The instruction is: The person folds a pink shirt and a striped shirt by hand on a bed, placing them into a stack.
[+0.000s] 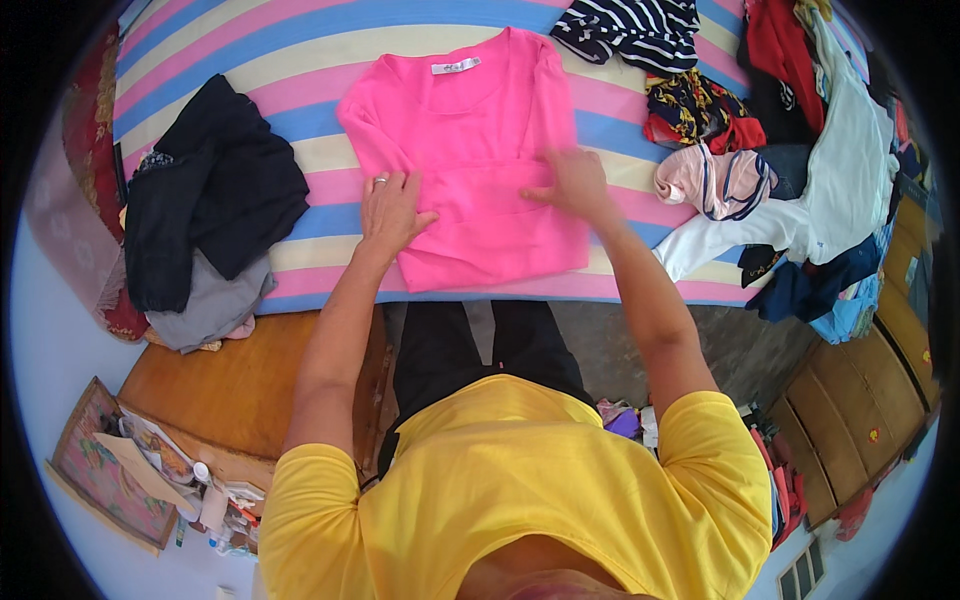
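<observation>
Head view shows one pink top [480,235], laid out on a striped sheet [300,80] — left hand [390,212] at its side, grip apart; right hand [580,188] blurred, grip cannot be told — apparently mid-fold, next move likely calling for smoothed, squared edges.

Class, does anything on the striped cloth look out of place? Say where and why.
The clothes heap on the right looks untidy: pale and dark pieces lie jumbled together, whereas the pink top lies fairly flat.

Shirt [530,470]: yellow, lower middle of frame
Sleeves [310,500]: 2, short, yellow
Trousers [435,345]: black
Ring [381,180]: 1, left hand [393,210]
</observation>
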`<state>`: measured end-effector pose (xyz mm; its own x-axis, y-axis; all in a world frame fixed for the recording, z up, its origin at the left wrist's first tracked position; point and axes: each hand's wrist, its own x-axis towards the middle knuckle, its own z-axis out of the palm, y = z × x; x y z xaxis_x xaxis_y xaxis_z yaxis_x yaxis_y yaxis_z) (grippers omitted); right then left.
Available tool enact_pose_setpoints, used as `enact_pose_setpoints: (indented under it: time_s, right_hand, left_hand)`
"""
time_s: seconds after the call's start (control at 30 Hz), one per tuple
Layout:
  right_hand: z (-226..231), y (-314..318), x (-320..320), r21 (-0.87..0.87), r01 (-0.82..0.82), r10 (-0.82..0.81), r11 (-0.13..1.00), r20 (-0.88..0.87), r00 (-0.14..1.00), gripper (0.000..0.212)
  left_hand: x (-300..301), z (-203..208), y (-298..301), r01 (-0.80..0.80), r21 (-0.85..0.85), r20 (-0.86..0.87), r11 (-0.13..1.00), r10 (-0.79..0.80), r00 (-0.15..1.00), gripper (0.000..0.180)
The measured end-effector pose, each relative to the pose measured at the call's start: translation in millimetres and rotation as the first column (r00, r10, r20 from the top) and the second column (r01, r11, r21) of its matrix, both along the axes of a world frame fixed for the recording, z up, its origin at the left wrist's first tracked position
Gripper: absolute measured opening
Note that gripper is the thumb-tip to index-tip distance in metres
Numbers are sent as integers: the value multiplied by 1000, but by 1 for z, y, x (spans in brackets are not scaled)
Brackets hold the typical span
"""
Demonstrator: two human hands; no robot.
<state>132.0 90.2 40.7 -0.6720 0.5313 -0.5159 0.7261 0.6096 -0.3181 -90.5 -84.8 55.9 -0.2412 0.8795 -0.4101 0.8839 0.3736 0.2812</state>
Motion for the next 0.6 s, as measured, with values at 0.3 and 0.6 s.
enact_pose_setpoints:
  time_s: [0.3, 0.6]
  right_hand:
    - [4, -27, 30, -18, -114, 111, 993, -120, 987, 42]
    - [3, -33, 47, 12, -365, 340, 931, -394, 854, 28]
  left_hand:
    - [17, 2, -34, 93, 209, 107, 974, -117, 987, 54]
    - [15, 4, -27, 72, 170, 13, 983, -76, 997, 74]
